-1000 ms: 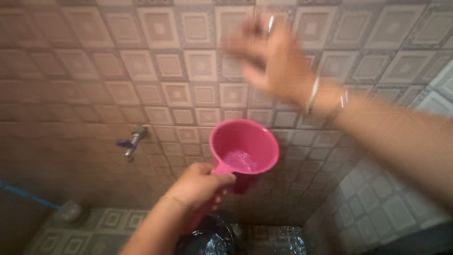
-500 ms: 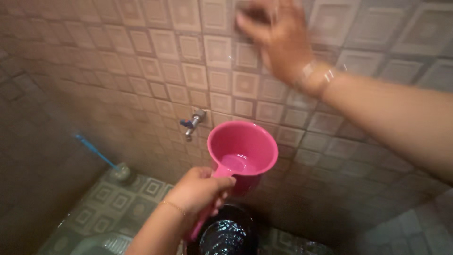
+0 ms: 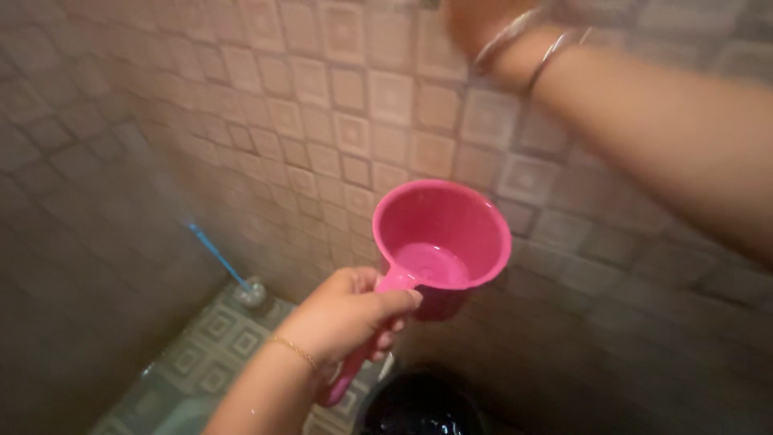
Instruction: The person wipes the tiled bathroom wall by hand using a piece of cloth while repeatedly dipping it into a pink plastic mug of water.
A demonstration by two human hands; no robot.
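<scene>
My left hand (image 3: pixel 346 314) grips the handle of a pink plastic mug (image 3: pixel 443 234) and holds it upright in front of the tiled wall (image 3: pixel 322 97). A little water lies in the bottom of the mug. My right arm reaches across the top right toward the wall. Only the heel of my right hand (image 3: pixel 467 20) shows at the top edge, with metal bangles (image 3: pixel 515 40) on the wrist. The fingers are cut off by the frame.
A dark bucket (image 3: pixel 419 403) stands on the floor below the mug. A blue-handled brush (image 3: pixel 217 258) leans in the corner at the left. The floor (image 3: pixel 193 354) has patterned tiles and looks wet.
My right hand has risen up the wall and mostly left the frame. The view has swung right, so the tap is gone from sight. The mug stays in my left hand.
</scene>
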